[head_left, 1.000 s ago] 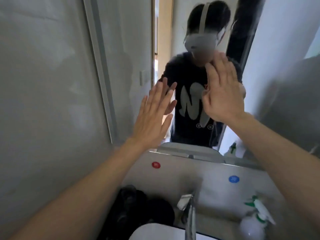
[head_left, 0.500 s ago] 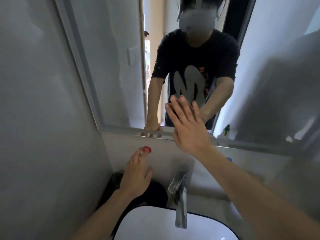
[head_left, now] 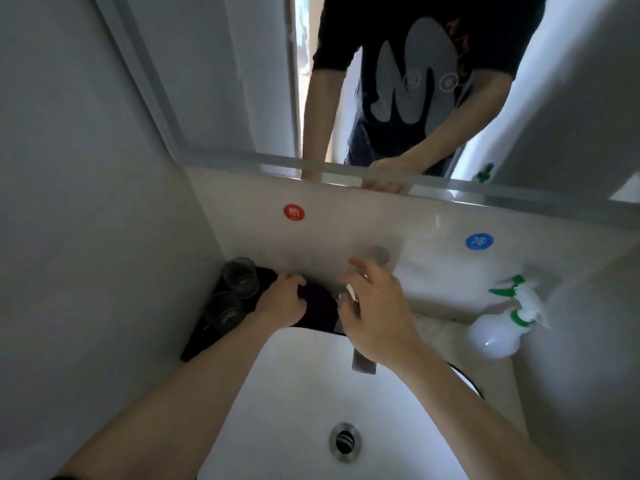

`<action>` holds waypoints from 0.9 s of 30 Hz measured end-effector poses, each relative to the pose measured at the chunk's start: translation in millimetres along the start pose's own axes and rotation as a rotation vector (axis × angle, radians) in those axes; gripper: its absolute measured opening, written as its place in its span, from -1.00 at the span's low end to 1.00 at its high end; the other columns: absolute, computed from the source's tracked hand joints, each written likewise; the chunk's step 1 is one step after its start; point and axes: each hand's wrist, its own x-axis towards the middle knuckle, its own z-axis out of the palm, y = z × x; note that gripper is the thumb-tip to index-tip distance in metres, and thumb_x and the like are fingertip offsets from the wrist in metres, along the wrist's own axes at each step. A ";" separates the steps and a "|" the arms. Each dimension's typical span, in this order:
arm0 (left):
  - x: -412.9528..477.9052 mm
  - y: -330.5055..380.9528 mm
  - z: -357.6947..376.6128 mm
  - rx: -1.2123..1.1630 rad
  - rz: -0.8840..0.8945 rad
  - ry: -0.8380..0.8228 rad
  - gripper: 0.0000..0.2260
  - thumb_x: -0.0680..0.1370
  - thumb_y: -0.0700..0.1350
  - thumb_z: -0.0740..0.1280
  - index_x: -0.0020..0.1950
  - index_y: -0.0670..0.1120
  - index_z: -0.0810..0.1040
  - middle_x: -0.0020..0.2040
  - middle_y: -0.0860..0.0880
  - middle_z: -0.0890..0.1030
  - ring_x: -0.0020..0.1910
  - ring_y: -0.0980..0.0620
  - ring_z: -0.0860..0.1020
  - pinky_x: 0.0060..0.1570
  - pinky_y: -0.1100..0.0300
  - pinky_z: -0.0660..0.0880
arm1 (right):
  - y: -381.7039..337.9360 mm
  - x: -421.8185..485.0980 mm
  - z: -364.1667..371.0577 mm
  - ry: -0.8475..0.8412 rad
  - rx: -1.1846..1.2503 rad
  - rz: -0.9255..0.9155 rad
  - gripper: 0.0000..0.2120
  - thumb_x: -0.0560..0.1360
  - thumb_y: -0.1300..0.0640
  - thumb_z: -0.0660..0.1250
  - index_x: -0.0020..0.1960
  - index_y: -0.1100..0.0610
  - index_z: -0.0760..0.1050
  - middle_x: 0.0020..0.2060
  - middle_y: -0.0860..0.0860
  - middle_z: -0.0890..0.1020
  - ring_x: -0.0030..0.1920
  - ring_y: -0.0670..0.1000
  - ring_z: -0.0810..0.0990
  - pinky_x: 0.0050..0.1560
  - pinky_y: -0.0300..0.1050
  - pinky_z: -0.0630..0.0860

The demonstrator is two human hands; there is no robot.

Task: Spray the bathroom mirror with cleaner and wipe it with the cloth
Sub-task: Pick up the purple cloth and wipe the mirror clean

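Observation:
The mirror fills the top of the view and reflects a person in a black T-shirt. A dark cloth lies on the counter's back left, beside the faucet. My left hand rests on it with fingers curled into the fabric. My right hand hovers over the faucet, fingers apart and holding nothing. The white spray bottle with a green trigger stands on the counter at the right, well apart from both hands.
A white basin with a metal drain lies below my arms. The chrome faucet juts out under my right hand. Two glass tumblers stand in the left corner beside the cloth. Walls close in on both sides.
The view has tilted down from the mirror to the sink. Both hands dropped from the glass; the left one landed on the dark cloth and the right one came down over the faucet.

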 end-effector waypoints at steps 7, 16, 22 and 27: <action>42.0 -2.4 36.3 0.136 -0.103 -0.096 -0.41 0.55 -0.12 0.36 0.54 -0.06 0.22 0.54 -0.18 0.26 0.37 -0.29 0.47 0.19 -0.08 0.50 | 8.0 -27.1 2.5 -0.180 -0.043 -0.018 -0.49 0.53 0.02 0.14 0.45 0.11 0.42 0.49 0.09 0.39 0.52 0.12 0.32 0.51 0.19 0.27; 8.8 19.6 5.7 0.056 -0.057 0.145 -0.78 0.61 -0.01 0.33 0.22 -0.04 0.57 0.18 -0.07 0.65 0.17 -0.17 0.60 -0.01 0.08 0.48 | -5.2 -45.4 -19.9 -0.153 0.106 0.026 -0.55 0.52 0.10 0.18 0.40 0.08 0.43 0.55 0.05 0.27 0.52 0.05 0.20 0.52 0.11 0.28; -70.4 57.1 -93.4 -0.398 -0.016 0.266 -0.87 0.58 -0.08 0.40 -0.14 -0.09 0.61 -0.13 -0.07 0.65 -0.05 -0.06 0.57 -0.02 0.05 0.50 | -32.4 -29.8 -44.7 -0.031 0.242 0.060 -0.64 0.53 0.16 0.26 0.31 0.11 0.49 0.44 0.01 0.36 0.41 0.06 0.41 0.33 -0.01 0.48; -138.5 88.8 -188.4 -1.013 0.054 0.115 -0.84 0.62 -0.30 0.31 -0.14 -0.13 0.56 -0.22 -0.13 0.65 -0.25 -0.04 0.63 -0.23 0.17 0.56 | -79.1 -6.0 -65.6 -0.039 0.332 0.131 -0.53 0.59 0.05 0.33 0.46 0.07 0.35 0.44 -0.07 0.31 0.39 -0.07 0.36 0.39 -0.06 0.43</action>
